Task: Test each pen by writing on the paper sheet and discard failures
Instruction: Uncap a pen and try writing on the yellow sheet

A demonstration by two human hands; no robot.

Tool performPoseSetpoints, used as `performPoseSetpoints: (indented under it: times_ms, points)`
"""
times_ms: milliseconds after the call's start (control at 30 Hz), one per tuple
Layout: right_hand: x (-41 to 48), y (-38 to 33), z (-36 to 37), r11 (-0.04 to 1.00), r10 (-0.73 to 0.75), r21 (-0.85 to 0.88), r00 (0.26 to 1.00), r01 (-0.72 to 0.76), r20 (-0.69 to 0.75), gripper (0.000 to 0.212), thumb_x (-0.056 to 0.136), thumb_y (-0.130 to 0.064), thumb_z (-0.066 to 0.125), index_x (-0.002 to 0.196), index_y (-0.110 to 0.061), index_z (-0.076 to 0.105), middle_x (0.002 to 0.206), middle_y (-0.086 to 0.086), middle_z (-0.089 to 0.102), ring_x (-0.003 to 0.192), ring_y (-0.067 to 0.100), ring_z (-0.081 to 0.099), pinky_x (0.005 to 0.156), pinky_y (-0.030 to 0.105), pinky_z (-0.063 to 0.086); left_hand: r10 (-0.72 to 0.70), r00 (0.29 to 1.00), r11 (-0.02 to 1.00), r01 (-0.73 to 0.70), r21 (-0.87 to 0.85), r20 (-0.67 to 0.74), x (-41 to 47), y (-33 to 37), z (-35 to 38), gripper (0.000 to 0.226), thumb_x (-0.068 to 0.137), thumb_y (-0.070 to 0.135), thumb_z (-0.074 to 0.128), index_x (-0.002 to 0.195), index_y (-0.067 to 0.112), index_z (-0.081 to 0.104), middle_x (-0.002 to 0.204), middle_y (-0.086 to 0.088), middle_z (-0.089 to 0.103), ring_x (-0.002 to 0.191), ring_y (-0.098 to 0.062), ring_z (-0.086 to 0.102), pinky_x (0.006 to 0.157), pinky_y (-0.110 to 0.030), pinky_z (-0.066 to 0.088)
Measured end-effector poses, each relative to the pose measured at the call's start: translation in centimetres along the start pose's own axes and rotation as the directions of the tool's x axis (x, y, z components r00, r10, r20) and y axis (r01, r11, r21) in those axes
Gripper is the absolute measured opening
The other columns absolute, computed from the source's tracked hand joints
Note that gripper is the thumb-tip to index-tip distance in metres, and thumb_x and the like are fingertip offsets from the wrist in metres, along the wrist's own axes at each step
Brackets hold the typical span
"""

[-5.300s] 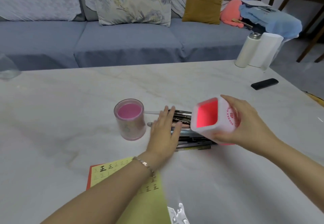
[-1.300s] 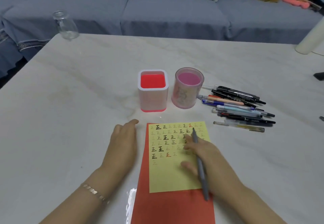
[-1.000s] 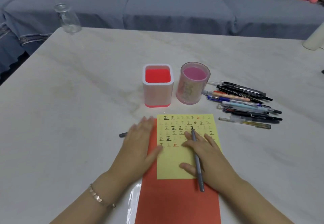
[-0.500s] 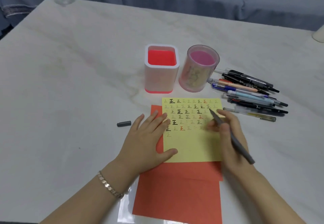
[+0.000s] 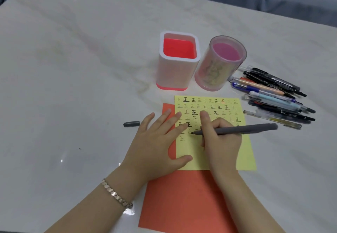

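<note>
L hand point(image 5: 156, 141) lies flat with fingers spread, pressing down the left side of a yellow sheet point(image 5: 244, 152). Its thumb rests on the sheet's lower part, and the palm overlaps a red sheet point(image 5: 182, 205) lying underneath. R hand point(image 5: 220, 141) pinches a grey pen point(image 5: 237, 129) near its tip, thumb and fingers curled round the barrel. This pen lies almost level: the tip points left and touches the yellow sheet just beside the L index finger, and the back end points right.

Rows of small handwritten marks (one repeated character, mostly black, a few red or faint) fill the yellow sheet's upper half.

A grey cap point(image 5: 131, 123) lies on the marble-look table point(image 5: 73, 68), just left of the L hand and not touching it. Behind the yellow sheet stand two holders side by side: a white square holder point(image 5: 177, 68) w/ a red inside on the left, and a clear pink round holder point(image 5: 218, 68) on the right. They stand very close; cannot tell if they touch. Right of the round holder, a pile of pens point(image 5: 273, 94) lies on the table, roughly parallel. A metal bracelet point(image 5: 116, 194) circles the L wrist.
</note>
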State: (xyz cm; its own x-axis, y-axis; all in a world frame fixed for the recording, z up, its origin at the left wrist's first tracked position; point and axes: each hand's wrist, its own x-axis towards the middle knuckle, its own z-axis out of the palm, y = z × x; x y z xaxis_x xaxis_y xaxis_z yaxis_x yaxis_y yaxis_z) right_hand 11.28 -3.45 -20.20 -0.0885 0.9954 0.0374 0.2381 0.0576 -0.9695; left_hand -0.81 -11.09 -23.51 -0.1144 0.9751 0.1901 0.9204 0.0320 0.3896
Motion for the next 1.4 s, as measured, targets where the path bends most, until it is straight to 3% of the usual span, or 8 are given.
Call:
performPoseSetpoints:
  times_ms: [133,600,933,1100,1400]
  points:
    - [-0.3,1.1,0.6,0.999,-0.020,-0.040,0.997,0.017,-0.073,0.052,0.083,-0.009,0.064,0.040,-0.016,0.035,0.032,-0.010,0.039,0.039,0.004,0.038,0.048,0.011,0.032,-0.003,1.000,1.000,0.003,-0.025,-0.023,0.0,0.0,0.0,0.071,0.068,0.067,0.047,0.125,0.027,0.058,0.141,0.006,0.046,0.135,-0.014,0.034,0.108,-0.045,0.019]
    - [-0.3,1.7,0.8,0.993,-0.083,-0.092,0.996,0.080,-0.028,0.038,0.072,-0.020,0.055,0.041,-0.019,0.034,0.035,-0.007,0.038,0.041,0.007,0.036,0.047,0.013,0.030,-0.005,0.999,0.999,0.003,-0.050,-0.049,0.0,0.0,0.1,0.071,0.066,0.066,0.050,0.124,0.026,0.058,0.140,0.005,0.047,0.135,-0.015,0.035,0.108,-0.046,0.021]
    - [-0.4,2.0,0.8,0.984,-0.133,-0.124,0.991,0.131,-0.007,0.044,0.076,-0.013,0.058,0.040,-0.022,0.035,0.035,-0.009,0.041,0.039,0.005,0.038,0.047,0.011,0.030,-0.011,1.000,0.999,0.011,-0.038,-0.021,0.1,0.0,0.0,0.071,0.067,0.068,0.048,0.125,0.027,0.058,0.141,0.007,0.045,0.136,-0.012,0.032,0.110,-0.044,0.019]
    - [-0.3,1.8,0.8,0.989,-0.091,-0.126,0.994,0.082,-0.063,0.037,0.072,-0.021,0.054,0.041,-0.018,0.033,0.037,-0.006,0.040,0.041,0.007,0.036,0.047,0.013,0.029,-0.006,0.999,0.999,0.005,-0.036,-0.035,0.0,0.0,0.0,0.071,0.067,0.067,0.048,0.124,0.026,0.059,0.141,0.005,0.046,0.135,-0.013,0.034,0.109,-0.044,0.019]
    - [-0.3,2.1,0.7,0.986,-0.096,-0.139,0.995,0.089,-0.042,0.044,0.076,-0.013,0.058,0.040,-0.018,0.033,0.036,-0.007,0.039,0.041,0.007,0.037,0.047,0.012,0.031,-0.017,1.000,0.999,0.017,-0.037,-0.017,0.1,0.1,-0.1,0.072,0.066,0.068,0.047,0.124,0.027,0.058,0.141,0.006,0.046,0.135,-0.012,0.033,0.109,-0.044,0.018]
